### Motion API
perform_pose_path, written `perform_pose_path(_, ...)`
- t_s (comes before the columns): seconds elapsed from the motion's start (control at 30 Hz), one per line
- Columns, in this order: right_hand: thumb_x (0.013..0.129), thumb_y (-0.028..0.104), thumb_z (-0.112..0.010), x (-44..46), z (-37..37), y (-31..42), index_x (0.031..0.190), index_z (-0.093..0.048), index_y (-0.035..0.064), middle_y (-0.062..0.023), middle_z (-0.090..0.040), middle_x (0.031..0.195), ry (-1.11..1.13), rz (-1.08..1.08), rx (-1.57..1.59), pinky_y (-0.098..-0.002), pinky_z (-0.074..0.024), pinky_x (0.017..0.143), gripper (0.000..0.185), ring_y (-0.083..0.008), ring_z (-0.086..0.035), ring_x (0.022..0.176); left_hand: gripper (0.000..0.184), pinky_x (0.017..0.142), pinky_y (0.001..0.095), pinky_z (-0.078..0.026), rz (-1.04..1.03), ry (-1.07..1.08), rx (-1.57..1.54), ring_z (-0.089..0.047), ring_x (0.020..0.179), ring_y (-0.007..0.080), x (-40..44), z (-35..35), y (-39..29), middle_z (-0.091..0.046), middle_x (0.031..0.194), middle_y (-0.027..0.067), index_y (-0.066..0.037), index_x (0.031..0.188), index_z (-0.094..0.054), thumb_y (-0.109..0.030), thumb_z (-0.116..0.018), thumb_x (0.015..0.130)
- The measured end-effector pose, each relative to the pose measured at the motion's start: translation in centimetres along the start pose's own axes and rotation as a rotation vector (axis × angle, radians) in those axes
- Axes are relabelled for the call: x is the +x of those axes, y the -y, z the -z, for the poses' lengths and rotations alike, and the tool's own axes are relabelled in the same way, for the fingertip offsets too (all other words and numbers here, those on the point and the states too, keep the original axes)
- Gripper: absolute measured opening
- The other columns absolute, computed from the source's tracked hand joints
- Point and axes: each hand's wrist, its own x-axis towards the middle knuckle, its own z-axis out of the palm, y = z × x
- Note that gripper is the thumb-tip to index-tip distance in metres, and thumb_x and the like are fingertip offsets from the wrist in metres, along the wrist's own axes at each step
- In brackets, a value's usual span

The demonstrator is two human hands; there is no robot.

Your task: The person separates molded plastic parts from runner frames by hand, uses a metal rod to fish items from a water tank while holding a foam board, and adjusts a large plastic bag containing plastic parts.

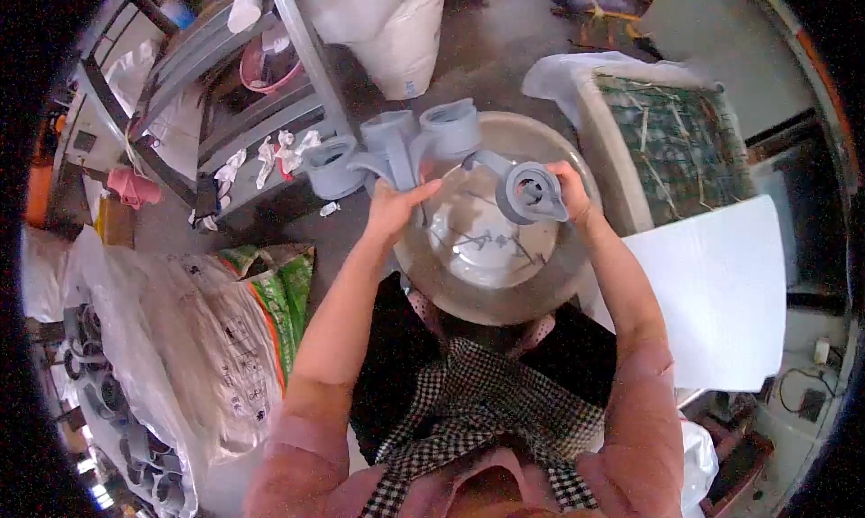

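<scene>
My left hand (396, 207) is closed around the handle of a grey plastic jug top, its thumb stretched to the right. Three such tops cluster just beyond it: a left one (333, 168), a middle one (389, 140) and a right one (450, 129). How many of their handles my fingers hold is hidden. Another grey jug top (533, 192), with spout and handle, sits in my right hand (575, 194), gripped at its right side, its round opening facing me. Below both hands stands a wide beige basin (496, 306) with thin grey plastic scraps (491, 240) at its bottom.
At left lies a printed woven sack (239, 338) beside clear plastic over several grey parts (108, 392). A metal rack (311, 59) and white sack (401, 54) stand ahead. On the right are a crate with green netting (671, 144) and a white board (721, 293).
</scene>
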Motion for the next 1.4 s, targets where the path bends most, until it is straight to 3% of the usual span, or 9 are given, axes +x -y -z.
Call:
perform_pose_path(0.13,0.083,0.038,-0.051,-5.1,-5.0,0.9,0.093,-0.060,0.0065,-0.0067,-0.062,0.099,-0.151,0.192,-0.045,-0.0357,-0.0472,0.081,0.034,-0.0203,-0.059,0.088,0.046,0.086,0.0337,-0.043,-0.073,0.229,-0.109,-0.057,0.098,0.0184,0.5,-1.1,2.3,-0.060,0.109,0.0054,-0.003,0.110,-0.057,-0.010,-0.076,0.068)
perform_pose_path(0.3,0.088,0.037,-0.047,-7.8,-7.3,2.9,0.106,-0.058,0.0078,-0.0034,-0.062,0.103,-0.129,0.200,0.070,-0.0330,-0.0473,0.081,0.036,-0.0164,-0.059,0.091,0.054,0.086,0.0345,-0.046,0.038,0.523,-0.277,-0.058,0.095,0.0193,-2.9,-3.8,-0.5,-0.059,0.106,0.0067,-0.002,0.114,-0.052,-0.009,-0.076,0.067)
perform_pose_path(0.4,0.086,0.036,-0.052,-11.0,-9.4,4.2,0.113,-0.055,0.0021,-0.0078,-0.062,0.101,-0.405,0.286,-0.339,-0.0327,-0.0504,0.080,0.044,-0.0188,-0.061,0.091,0.036,0.077,0.0308,-0.048,-0.205,0.326,-0.206,-0.059,0.084,0.0160,-4.6,-5.5,-1.8,-0.063,0.094,0.0064,0.001,0.101,-0.060,-0.005,-0.074,0.068)
perform_pose_path(0.57,0.082,0.029,-0.057,-14.9,-8.2,6.0,0.121,-0.051,0.0062,-0.0095,-0.059,0.111,-0.216,0.234,-0.282,-0.0314,-0.0485,0.082,0.046,-0.0179,-0.058,0.098,0.037,0.076,0.0324,-0.047,-0.311,0.155,-0.051,-0.059,0.083,0.0177,-5.0,-7.0,-0.8,-0.064,0.092,0.0089,0.003,0.097,-0.061,-0.012,-0.075,0.066)
perform_pose_path(0.77,0.069,0.026,-0.068,-13.9,-9.4,6.1,0.114,-0.057,0.0011,-0.0116,-0.063,0.103,-0.608,0.104,-1.525,-0.0327,-0.0460,0.083,0.052,-0.0204,-0.059,0.092,0.046,0.079,0.0346,-0.046,-0.406,0.241,0.059,-0.058,0.088,0.0211,-6.4,-8.1,-0.7,-0.061,0.098,0.0094,0.003,0.102,-0.056,-0.013,-0.076,0.065)
perform_pose_path(0.93,0.063,0.035,-0.068,-11.9,-5.6,2.8,0.107,-0.060,0.0023,-0.0205,-0.063,0.101,-0.603,0.177,-1.452,-0.0382,-0.0486,0.082,0.055,-0.0328,-0.062,0.093,0.043,0.082,0.0362,-0.045,-0.392,0.276,0.259,-0.060,0.089,0.0235,-6.3,-7.9,-0.2,-0.063,0.097,0.0118,0.002,0.100,-0.059,-0.013,-0.075,0.063)
perform_pose_path(1.07,0.069,0.019,-0.060,-10.6,-4.0,1.5,0.101,-0.062,0.0026,-0.0244,-0.061,0.098,-0.959,-0.066,-1.786,-0.0411,-0.0489,0.077,0.036,-0.0370,-0.061,0.090,0.036,0.076,0.0346,-0.046,-0.483,0.215,0.213,-0.061,0.085,0.0228,-7.9,-9.4,-1.0,-0.064,0.092,0.0123,0.004,0.094,-0.062,-0.010,-0.072,0.063)
perform_pose_path(1.3,0.066,0.017,-0.077,-11.4,-3.4,5.1,0.109,-0.058,-0.0012,-0.0116,-0.061,0.104,-0.831,0.154,-1.177,-0.0312,-0.0439,0.084,0.051,-0.0186,-0.056,0.097,0.032,0.068,0.0356,-0.047,0.250,0.155,-0.296,-0.059,0.076,0.0219,-4.4,-9.3,0.8,-0.062,0.085,0.0142,0.011,0.087,-0.060,-0.007,-0.075,0.065)
perform_pose_path(1.4,0.071,0.019,-0.074,-11.1,-4.1,4.9,0.107,-0.059,-0.0006,-0.0122,-0.061,0.099,-0.908,0.729,-1.034,-0.0309,-0.0437,0.081,0.044,-0.0189,-0.056,0.095,0.021,0.063,0.0336,-0.045,0.363,0.244,-0.408,-0.057,0.071,0.0190,-3.6,-9.3,1.7,-0.060,0.079,0.0106,0.006,0.083,-0.061,-0.004,-0.073,0.068)
